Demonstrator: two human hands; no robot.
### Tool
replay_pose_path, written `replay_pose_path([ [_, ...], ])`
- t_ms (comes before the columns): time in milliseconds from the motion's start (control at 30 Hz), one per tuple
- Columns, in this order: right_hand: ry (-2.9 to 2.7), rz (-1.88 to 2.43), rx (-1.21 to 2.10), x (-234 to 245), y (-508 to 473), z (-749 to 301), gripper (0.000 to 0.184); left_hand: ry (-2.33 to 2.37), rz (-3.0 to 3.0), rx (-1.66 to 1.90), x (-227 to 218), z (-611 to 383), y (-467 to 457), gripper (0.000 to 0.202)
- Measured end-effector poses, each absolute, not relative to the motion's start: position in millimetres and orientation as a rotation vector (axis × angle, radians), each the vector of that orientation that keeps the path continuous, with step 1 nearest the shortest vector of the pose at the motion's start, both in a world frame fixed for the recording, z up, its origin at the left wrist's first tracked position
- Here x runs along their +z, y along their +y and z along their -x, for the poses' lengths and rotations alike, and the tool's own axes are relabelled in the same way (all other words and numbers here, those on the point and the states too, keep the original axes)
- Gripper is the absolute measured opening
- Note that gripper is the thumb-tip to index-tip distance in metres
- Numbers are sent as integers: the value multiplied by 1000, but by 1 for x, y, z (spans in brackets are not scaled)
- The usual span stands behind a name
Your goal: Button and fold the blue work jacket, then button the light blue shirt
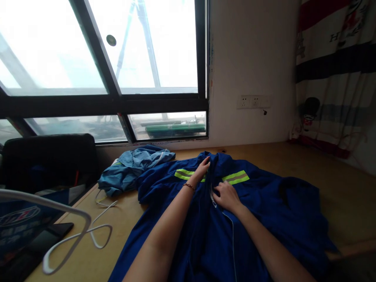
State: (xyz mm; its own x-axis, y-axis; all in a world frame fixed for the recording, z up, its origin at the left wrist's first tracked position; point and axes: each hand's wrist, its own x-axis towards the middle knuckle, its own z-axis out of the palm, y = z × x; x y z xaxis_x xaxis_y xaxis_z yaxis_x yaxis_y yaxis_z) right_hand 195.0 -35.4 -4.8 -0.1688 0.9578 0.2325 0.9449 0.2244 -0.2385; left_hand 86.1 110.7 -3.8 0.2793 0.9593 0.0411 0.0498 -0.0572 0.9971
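A wooden table runs from the near edge to a white wall under a window. Spread across its middle lies a dark blue work jacket, front up, its long axis running away from the viewer, collar toward the wall, hem off the near edge. Bare wood lies open to its right and far side. A crumpled lighter blue garment touches its left shoulder. The left hand rests fingers-flat near the collar, beside a yellow reflective stripe. The right hand pinches the front zipper seam with curled fingers.
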Motion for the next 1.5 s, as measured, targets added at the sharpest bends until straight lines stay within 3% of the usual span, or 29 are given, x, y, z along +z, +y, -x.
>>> replay_pose_path([
  [167,-1880,2124,100,-23,-18,-230,59,1486,-2256,733,-27,-70,115,48],
  [300,-1671,2363,165,-38,-5,-278,56,1849,-2312,440,-30,-40,121,57],
  [400,-1669,2292,153,-43,0,-290,56,1954,-2365,443,-27,-31,117,56],
  [533,-1699,1924,265,-38,10,-266,54,1758,-2729,543,-20,-37,106,36],
  [667,-1423,1903,514,-12,30,-241,56,1190,-3019,237,-10,-47,100,36],
  [767,-1305,2127,630,9,39,-243,59,1311,-2920,161,-12,-59,90,37],
  [867,-1338,2181,824,15,35,-250,52,1565,-2794,351,-21,-72,72,38],
  [1000,-1257,1839,1065,0,27,-246,50,1630,-2697,452,-31,-78,55,54],
  [1233,-1066,1598,625,5,57,-220,51,1682,-2599,464,-30,-72,55,54],
  [1400,-1612,1522,512,-7,68,-175,25,1747,-2539,406,-35,-66,61,56],
  [1500,-1674,1622,432,-22,68,-166,30,1783,-2517,391,-38,-61,65,57],
])
